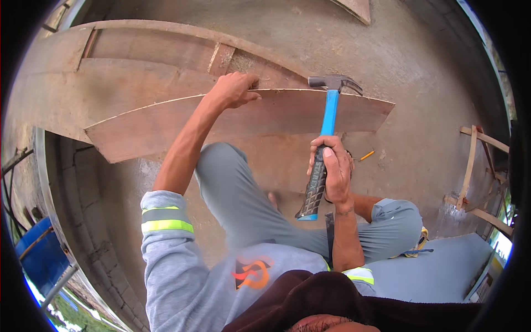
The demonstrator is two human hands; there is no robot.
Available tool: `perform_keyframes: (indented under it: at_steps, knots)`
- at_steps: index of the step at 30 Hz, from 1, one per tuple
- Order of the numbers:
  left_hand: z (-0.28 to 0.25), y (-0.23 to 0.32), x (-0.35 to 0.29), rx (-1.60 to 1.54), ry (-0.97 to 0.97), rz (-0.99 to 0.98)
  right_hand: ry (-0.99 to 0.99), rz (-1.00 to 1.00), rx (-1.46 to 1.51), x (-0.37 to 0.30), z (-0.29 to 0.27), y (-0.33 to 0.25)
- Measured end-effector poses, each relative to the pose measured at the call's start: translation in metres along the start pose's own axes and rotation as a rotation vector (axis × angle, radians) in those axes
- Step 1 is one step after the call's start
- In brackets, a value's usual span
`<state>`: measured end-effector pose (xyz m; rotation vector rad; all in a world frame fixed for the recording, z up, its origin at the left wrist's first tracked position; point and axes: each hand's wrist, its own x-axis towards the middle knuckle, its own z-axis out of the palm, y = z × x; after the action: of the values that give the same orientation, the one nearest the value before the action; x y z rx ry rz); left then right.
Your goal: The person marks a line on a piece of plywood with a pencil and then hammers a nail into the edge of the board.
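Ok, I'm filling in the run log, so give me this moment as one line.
left hand pressing plywood sheet edge | right hand gripping blue-handled claw hammer, head above sheet | concrete floor

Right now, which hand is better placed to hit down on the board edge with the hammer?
The right hand. It already grips the blue-handled hammer, whose head is raised just above the plywood board edge. The left hand is pressed on the board's top edge, steadying it, so it is probably best kept there.

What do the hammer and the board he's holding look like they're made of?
The hammer: dark, dull metal-looking head, glossy blue shaft, black textured grip that looks like rubber, held by the right hand. The board under the left hand: thin brown sheet with pale edge, probably plywood.
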<state>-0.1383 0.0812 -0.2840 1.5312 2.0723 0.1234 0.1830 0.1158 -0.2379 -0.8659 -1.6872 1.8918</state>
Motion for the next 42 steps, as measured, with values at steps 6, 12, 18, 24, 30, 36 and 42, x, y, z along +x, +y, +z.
perform_keyframes:
  at_steps: [6,12,18,24,30,36,42]
  knots:
    - [-0.032,0.031,-0.047,0.178,0.403,0.297,0.061,-0.113,0.315,0.010,-0.018,-0.078]
    - [-0.017,-0.001,-0.079,0.499,0.515,0.417,0.194,-0.146,-0.510,0.023,-0.044,-0.086]
    - [0.092,-0.069,-0.109,0.425,0.269,0.417,0.332,-0.340,0.159,0.068,-0.005,-0.019]
    - [0.098,-0.097,-0.144,0.247,0.613,-0.082,0.284,-0.062,0.809,0.085,0.032,0.030]
    - [0.110,-0.100,-0.139,0.230,0.645,-0.131,0.263,0.192,0.803,0.117,0.102,0.069]
    - [0.110,-0.103,-0.140,0.228,0.670,-0.148,0.320,0.198,0.825,0.132,0.100,0.076]
    - [0.108,-0.100,-0.123,0.282,0.675,-0.172,0.014,-0.206,0.383,0.083,0.126,0.065]
